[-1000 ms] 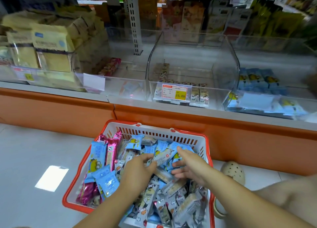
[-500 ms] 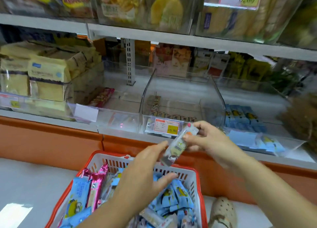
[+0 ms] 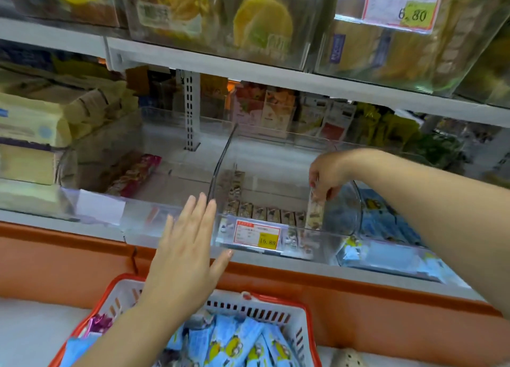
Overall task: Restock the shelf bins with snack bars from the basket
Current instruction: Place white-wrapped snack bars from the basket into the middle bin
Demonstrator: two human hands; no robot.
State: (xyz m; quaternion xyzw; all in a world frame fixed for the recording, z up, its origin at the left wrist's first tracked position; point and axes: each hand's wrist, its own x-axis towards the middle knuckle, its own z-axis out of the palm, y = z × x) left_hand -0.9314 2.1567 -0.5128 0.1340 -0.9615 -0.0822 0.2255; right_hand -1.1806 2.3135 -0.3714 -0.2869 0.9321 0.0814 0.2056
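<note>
A red and white basket (image 3: 276,310) at the bottom holds blue and pink wrapped snack bars (image 3: 242,342). Above it on the shelf stands a clear middle bin (image 3: 339,239) with a red and yellow price tag and a row of grey bars (image 3: 265,213) along its front. My right hand (image 3: 327,175) reaches into this bin from the right and pinches the top of one grey snack bar (image 3: 314,215), which hangs upright at the row's right end. My left hand (image 3: 187,253) hovers flat with spread fingers in front of the bin's left wall, holding nothing.
A clear bin (image 3: 132,215) to the left holds a few pink bars (image 3: 132,175). At the right, another clear bin (image 3: 400,264) holds blue bars. Yellow packs (image 3: 30,135) fill the far left. An upper shelf (image 3: 248,71) with full bins overhangs. An orange ledge (image 3: 358,297) runs below.
My right hand carried the grey bar from above the basket up into the middle bin. My left hand let go of it and opened flat. The view tilted upward.
</note>
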